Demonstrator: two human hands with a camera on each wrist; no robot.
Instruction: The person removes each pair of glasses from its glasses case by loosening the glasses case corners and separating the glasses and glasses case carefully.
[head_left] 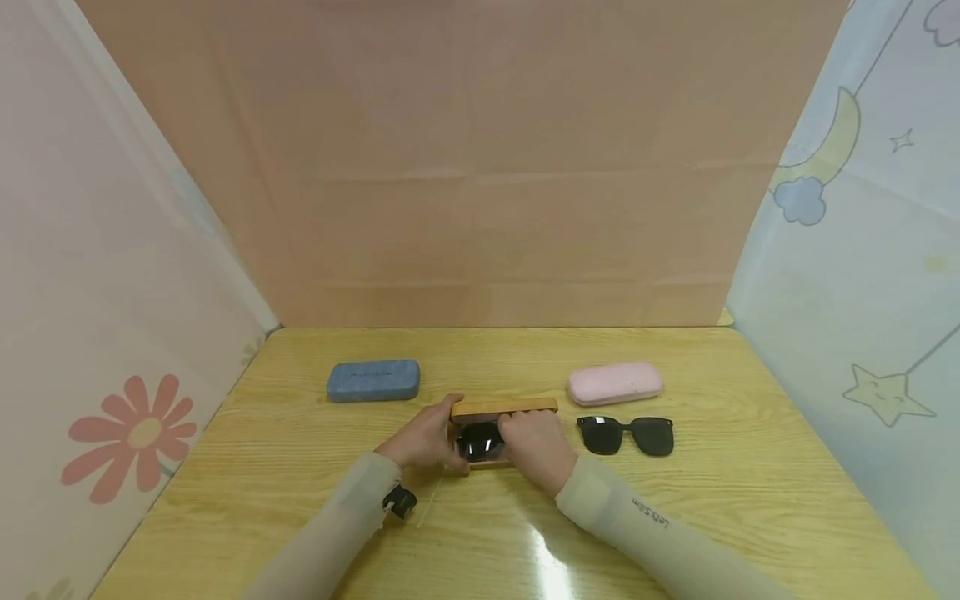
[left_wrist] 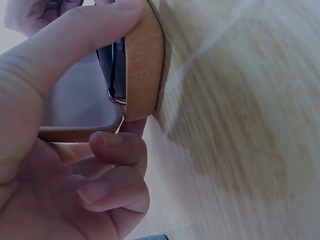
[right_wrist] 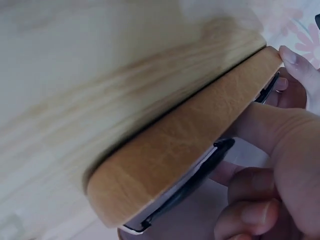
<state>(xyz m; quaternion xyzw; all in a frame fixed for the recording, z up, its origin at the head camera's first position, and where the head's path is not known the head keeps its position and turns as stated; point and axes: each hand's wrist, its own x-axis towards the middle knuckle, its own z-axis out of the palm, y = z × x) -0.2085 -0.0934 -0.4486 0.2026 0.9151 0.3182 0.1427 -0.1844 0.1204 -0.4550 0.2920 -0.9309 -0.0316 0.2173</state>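
Note:
A brown glasses case (head_left: 540, 406) stands opened in the middle of the table, its lining pale. Dark-lensed sunglasses (head_left: 476, 443) sit within it, partly covered by my right hand. My left hand (head_left: 426, 435) grips the case's left end, its thumb on the tan outer wall (left_wrist: 145, 65) and its fingers around the other half. My right hand (head_left: 542, 450) reaches into the case, with its thumb at the middle of the sunglasses (right_wrist: 192, 180) and its other fingers curled. The thumb's tip is hidden behind the case wall.
A blue glasses case (head_left: 373, 381) lies at the back left, and a pink glasses case (head_left: 615, 383) at the back right. Below the pink one, close to my right hand, lies another pair of black sunglasses (head_left: 652, 436). Printed sheets (head_left: 847, 275) border the table.

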